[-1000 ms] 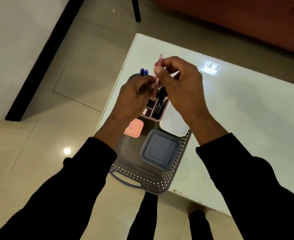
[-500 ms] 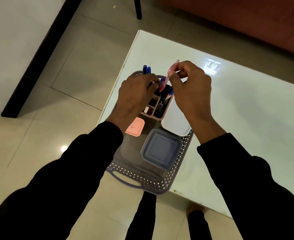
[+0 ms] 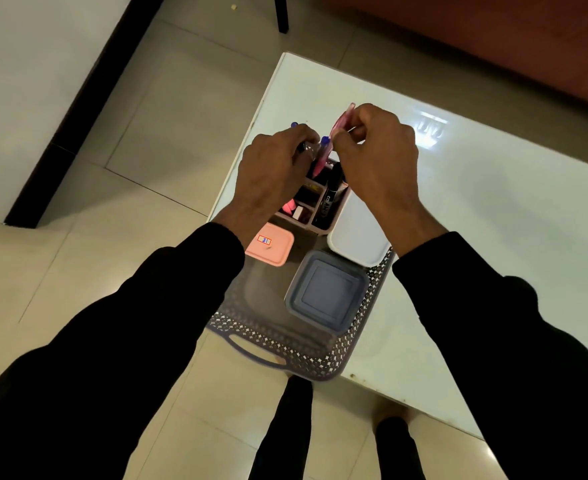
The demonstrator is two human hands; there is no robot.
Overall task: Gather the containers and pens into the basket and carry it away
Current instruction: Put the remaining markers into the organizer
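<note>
Right hand (image 3: 375, 157) pinches a pink pen (image 3: 342, 123) between thumb and fingertips, pen tilted, lower end pointing into the pen holder (image 3: 334, 202). Left hand (image 3: 271, 168) has fingers curled at the holder's far rim, touching pen barrels there; whether it actually grips one cannot be told. Count: one perforated grey basket (image 3: 361, 327) with a loop handle on its near end; three lidded containers inside it, namely a pink one (image 3: 275, 247) with a small label at the left wall, a white one (image 3: 358, 237) against the right wall, and a grey-blue square one (image 3: 327, 292) near the basket's middle; one compartmented pink pen holder at the far end. Pens visible: the pink one, a black marker (image 3: 330, 199) standing in the holder, and two blue caps (image 3: 325, 140) showing beside the left hand; others may be hidden by the hands. Versus half a second ago: right hand and pink pen sit much as they did, the left hand has closed in tighter to the pen, and the camera has shifted slightly; containers unchanged. The basket sits at the near left corner of the white table (image 3: 476, 202), its handle end overhanging the near edge. The table to the right of the basket and toward the far edge is bare and glossy; tiled floor lies left of the table.
</note>
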